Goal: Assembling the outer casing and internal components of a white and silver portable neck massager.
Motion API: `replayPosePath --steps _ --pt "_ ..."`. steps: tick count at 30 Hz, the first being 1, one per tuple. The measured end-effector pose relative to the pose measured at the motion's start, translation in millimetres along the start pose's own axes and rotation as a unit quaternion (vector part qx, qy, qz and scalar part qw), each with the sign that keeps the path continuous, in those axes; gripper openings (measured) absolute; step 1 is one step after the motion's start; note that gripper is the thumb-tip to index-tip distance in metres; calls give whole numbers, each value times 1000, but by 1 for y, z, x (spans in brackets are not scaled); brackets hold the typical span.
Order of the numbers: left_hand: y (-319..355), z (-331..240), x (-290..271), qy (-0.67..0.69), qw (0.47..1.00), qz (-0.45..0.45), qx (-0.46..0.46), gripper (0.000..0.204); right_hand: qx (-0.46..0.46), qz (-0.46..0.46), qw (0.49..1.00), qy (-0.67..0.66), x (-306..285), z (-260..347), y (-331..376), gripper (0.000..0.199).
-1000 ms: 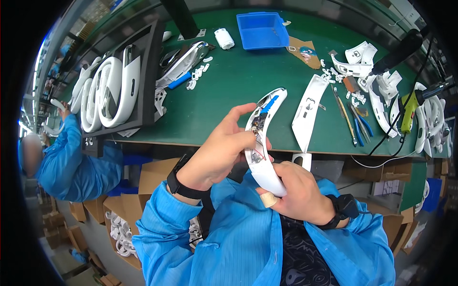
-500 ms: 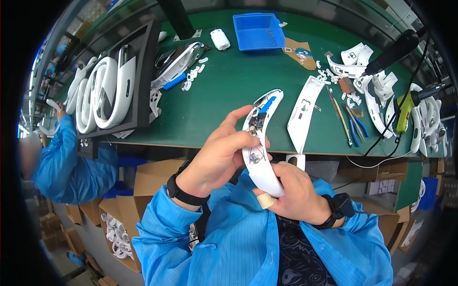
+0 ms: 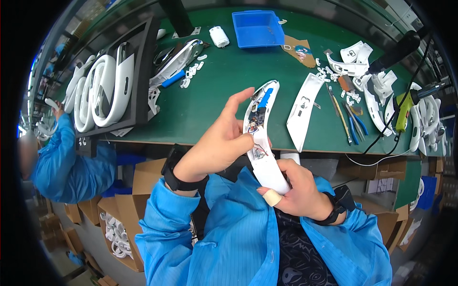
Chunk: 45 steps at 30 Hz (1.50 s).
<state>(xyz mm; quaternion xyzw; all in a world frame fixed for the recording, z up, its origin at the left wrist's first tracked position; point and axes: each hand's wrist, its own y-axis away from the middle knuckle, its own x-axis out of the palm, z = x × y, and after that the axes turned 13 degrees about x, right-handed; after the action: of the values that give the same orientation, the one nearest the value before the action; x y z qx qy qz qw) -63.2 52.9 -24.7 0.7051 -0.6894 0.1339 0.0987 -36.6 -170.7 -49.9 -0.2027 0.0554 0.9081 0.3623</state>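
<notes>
Both hands hold a curved white plastic housing (image 3: 270,174) upright at the table's front edge. Its open upper half shows a circuit board (image 3: 258,119), thin wires and a blue part (image 3: 265,98) near the tip. My left hand (image 3: 214,138) grips the housing's left side. Its thumb presses beside the wires, the index finger points up along the rim, and the other fingers are partly hidden behind. Around the lower end closes my right hand (image 3: 305,193), a beige cover on its thumb. A long white cover (image 3: 305,107) lies on the table just right of the housing.
Pliers (image 3: 355,128), tweezers and small white clips lie right, near a green tool (image 3: 404,112) with a black cord. A blue bin (image 3: 257,31) stands at the back. Left are a black tray (image 3: 143,71) of white loop-shaped parts and a co-worker in a blue sleeve (image 3: 62,152).
The housing has moved slightly up and away from me. My left index finger has straightened upward, and the left thumb sits lower, uncovering more of the circuit board.
</notes>
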Motion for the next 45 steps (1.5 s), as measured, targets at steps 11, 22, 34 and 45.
replayPosePath --steps 11,22,34,45 --pt "19 8 51 128 970 -201 48 70 109 114 972 -173 -25 4 8 39" --pt "30 37 67 318 940 -87 83 55 98 152 949 -258 -28 5 8 42" --pt "22 50 94 218 950 -83 209 33 -99 -144 974 143 -59 50 -3 31" --pt "20 69 98 165 938 -106 286 43 -128 -202 957 164 -37 30 -3 33"
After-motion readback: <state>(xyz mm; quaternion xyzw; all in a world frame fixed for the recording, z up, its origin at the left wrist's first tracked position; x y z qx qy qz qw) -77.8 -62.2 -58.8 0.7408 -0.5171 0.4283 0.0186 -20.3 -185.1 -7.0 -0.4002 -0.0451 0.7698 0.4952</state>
